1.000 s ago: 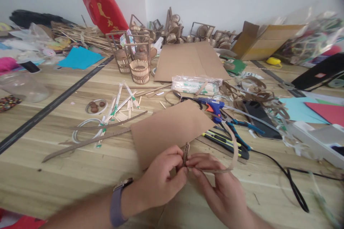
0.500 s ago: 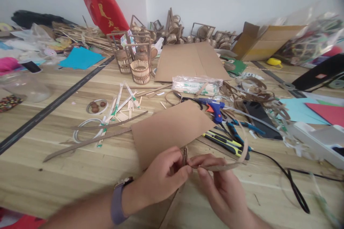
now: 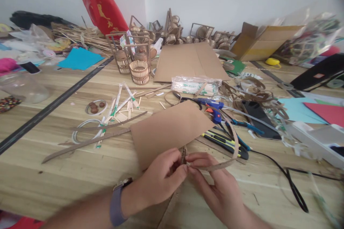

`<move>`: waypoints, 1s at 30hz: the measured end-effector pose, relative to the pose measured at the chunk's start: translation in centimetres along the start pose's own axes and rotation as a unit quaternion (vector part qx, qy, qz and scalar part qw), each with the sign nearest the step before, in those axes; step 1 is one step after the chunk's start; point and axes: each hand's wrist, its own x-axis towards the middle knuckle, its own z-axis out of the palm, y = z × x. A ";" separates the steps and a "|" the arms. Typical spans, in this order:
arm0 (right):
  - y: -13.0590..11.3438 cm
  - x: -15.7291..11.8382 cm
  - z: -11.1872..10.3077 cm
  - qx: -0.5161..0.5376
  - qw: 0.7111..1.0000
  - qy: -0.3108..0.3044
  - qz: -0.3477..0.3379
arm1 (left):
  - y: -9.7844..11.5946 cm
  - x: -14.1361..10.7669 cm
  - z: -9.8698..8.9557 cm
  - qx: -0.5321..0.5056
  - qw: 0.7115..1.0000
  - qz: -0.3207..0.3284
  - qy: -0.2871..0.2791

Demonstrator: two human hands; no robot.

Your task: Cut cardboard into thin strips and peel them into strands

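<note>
My left hand (image 3: 162, 177), with a watch on its wrist, is closed around a small brown cardboard piece whose corrugated edge (image 3: 184, 154) shows between thumb and fingers. Touching it from the right, my right hand (image 3: 217, 186) pinches a thin brown cardboard strip (image 3: 235, 143). The strip's free end arcs up and back toward the glue gun. A length of cardboard (image 3: 172, 204) runs down below my left hand. Just beyond both hands lies a flat cardboard sheet (image 3: 169, 125). Fingers hide where the strip and the piece meet.
Right of the sheet lie a blue glue gun (image 3: 215, 107), a yellow-black utility knife (image 3: 223, 143), pliers (image 3: 242, 139) and a phone (image 3: 260, 120). Tape rings (image 3: 86, 130) and wooden sticks (image 3: 115, 105) lie left. Small stick baskets (image 3: 139, 73) stand behind.
My right hand has slid slightly left along the strip, its fingers now close against my left thumb. The strip's loop has shifted left and bends more tightly.
</note>
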 end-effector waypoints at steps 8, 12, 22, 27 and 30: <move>0.3 -0.3 0.0 -0.004 1.000 -0.007 0.012 | 0.6 -0.1 -0.2 -0.014 0.999 -0.016 -0.025; 0.5 -0.1 0.0 -0.010 1.000 -0.008 -0.015 | 0.5 -0.1 0.0 -0.025 0.999 -0.036 -0.018; 0.6 -0.1 -0.1 -0.039 0.999 0.012 -0.013 | 0.1 -0.1 0.0 -0.075 0.995 -0.056 -0.038; 0.7 -0.5 -0.2 -0.044 0.999 0.018 0.022 | -0.1 -0.1 0.0 -0.079 0.994 -0.060 -0.049; 1.1 -0.6 0.0 0.005 0.996 0.043 0.079 | -0.2 0.0 0.1 -0.087 0.993 -0.068 -0.049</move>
